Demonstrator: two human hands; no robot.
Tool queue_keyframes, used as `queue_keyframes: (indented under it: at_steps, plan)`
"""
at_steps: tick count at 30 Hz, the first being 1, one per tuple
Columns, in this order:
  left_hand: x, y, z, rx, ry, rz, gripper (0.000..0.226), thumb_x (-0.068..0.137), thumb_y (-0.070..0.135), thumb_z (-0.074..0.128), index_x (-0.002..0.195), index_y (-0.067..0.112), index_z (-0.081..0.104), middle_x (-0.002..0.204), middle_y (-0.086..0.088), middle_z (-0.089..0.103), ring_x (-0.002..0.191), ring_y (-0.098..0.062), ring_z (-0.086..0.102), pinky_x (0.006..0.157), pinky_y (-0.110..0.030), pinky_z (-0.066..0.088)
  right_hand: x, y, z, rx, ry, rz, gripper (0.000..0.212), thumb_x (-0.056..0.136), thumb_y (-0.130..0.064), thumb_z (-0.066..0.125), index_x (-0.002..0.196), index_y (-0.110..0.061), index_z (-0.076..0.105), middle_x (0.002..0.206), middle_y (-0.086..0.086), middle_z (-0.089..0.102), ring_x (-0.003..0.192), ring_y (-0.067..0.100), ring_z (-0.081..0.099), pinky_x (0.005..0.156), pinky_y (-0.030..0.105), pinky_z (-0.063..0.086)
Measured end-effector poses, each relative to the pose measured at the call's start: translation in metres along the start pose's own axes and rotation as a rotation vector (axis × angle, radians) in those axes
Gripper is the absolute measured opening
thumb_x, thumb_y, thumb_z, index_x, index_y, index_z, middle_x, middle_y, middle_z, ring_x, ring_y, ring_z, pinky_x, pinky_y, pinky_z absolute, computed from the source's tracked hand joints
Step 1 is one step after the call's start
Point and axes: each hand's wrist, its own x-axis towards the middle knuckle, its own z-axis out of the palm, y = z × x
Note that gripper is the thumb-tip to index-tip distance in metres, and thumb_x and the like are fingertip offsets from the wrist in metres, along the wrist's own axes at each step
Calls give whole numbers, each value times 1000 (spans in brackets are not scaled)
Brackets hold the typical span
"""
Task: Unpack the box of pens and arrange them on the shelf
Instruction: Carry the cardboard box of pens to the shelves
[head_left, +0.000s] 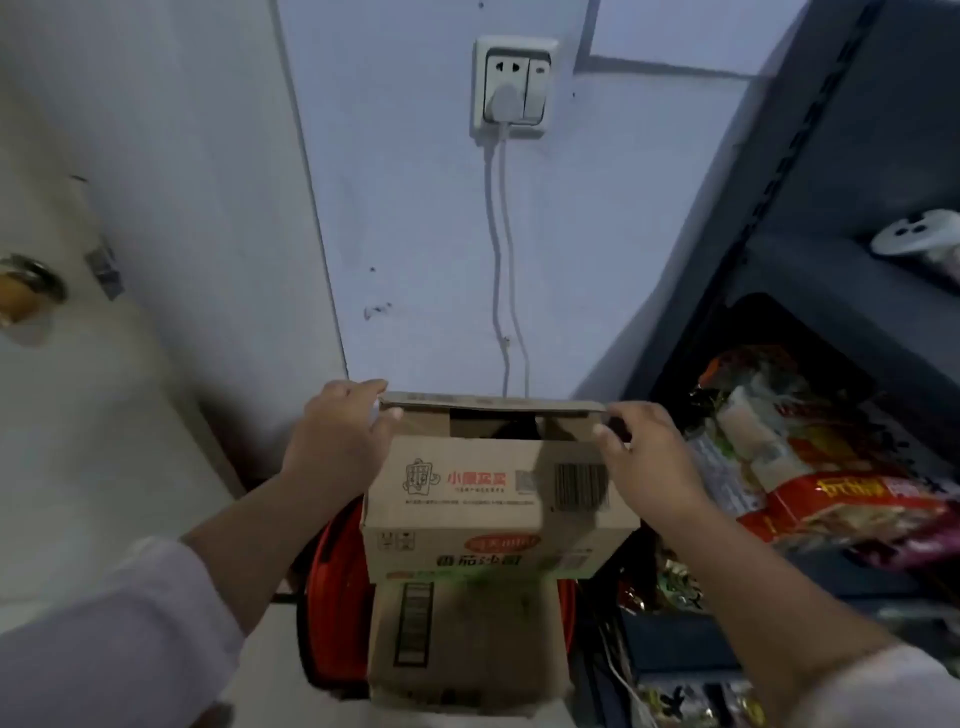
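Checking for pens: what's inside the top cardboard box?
A dark gap shows under the far flap, pinched by left hand and right hand. The near flap covers the rest; no pens visible.

The left hand (337, 436) and right hand (649, 460) are gripping the two ends of the far flap (493, 402) of the cardboard box (493, 488), leaving only a narrow dark gap into the box between them. Two white cables (506, 312) are hanging down the wall just behind. Snack packets (810, 467) on the shelf (800, 270) are crowding the right side, and an orange reel (324, 597) is sitting close at the lower left.
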Motion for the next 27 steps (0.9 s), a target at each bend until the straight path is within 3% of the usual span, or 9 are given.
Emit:
queue_keyframes:
  at_steps: [6, 9, 11, 15, 18, 20, 23, 25, 27]
  plan:
    - [29, 10, 25, -10, -141, -145, 47, 90, 45, 37, 123, 17, 54, 125, -14, 56, 112, -33, 51, 95, -47, 44, 42, 24, 16, -132, -77, 20, 44, 98, -35, 46, 137, -14, 47, 146, 6, 37, 131, 24, 35, 105, 32, 31]
    - [37, 9, 37, 41, -188, -192, 49, 96, 42, 37, 135, 14, 46, 136, -14, 48, 126, -30, 41, 105, -45, 33, 59, 40, 26, -134, -156, 46, 49, 99, -39, 43, 142, -16, 41, 152, 5, 30, 137, 27, 29, 110, 37, 27]
    - [41, 4, 47, 35, -189, -221, 52, 94, 51, 33, 132, 18, 48, 133, -13, 50, 123, -31, 44, 105, -47, 37, 67, 51, 36, -120, -207, 59, 50, 99, -41, 41, 143, -19, 39, 153, 5, 29, 138, 28, 28, 112, 39, 26]
    - [40, 4, 61, -24, -171, -279, 44, 93, 53, 32, 96, 18, 58, 95, -5, 60, 87, -23, 59, 78, -42, 51, 70, 65, 52, -65, -208, 55, 45, 100, -38, 41, 138, -14, 48, 147, 7, 40, 133, 26, 37, 109, 33, 29]
    - [35, 6, 71, -48, -123, -339, 37, 97, 47, 37, 91, 17, 58, 83, 0, 60, 74, -16, 58, 63, -32, 45, 67, 73, 59, 38, -160, 76, 32, 100, -32, 42, 119, -14, 60, 127, 4, 53, 115, 21, 51, 91, 27, 37]
    - [32, 3, 75, -62, -100, -363, 34, 97, 46, 38, 91, 20, 58, 79, 3, 60, 69, -12, 56, 58, -29, 40, 67, 77, 62, 108, -140, 129, 27, 99, -32, 45, 113, -15, 61, 121, 2, 53, 107, 18, 53, 88, 28, 39]
    - [27, -8, 82, -101, -48, -373, 45, 92, 57, 37, 99, 18, 58, 93, 0, 61, 81, -19, 60, 66, -35, 47, 70, 82, 68, 151, -112, 199, 26, 95, -34, 54, 114, -17, 58, 120, 0, 51, 100, 11, 50, 84, 27, 38]
    - [24, -11, 84, -110, -49, -416, 54, 91, 58, 39, 117, 12, 52, 116, -7, 55, 97, -25, 58, 74, -41, 49, 72, 83, 70, 185, -122, 236, 39, 92, -37, 57, 125, -17, 51, 126, 1, 50, 106, 13, 50, 85, 28, 39]
    - [24, -11, 86, -127, -119, -475, 56, 94, 53, 40, 129, 10, 44, 126, -11, 52, 104, -27, 56, 80, -42, 46, 75, 85, 72, 222, -191, 318, 57, 93, -42, 54, 142, -17, 36, 137, 3, 46, 119, 19, 49, 94, 34, 41]
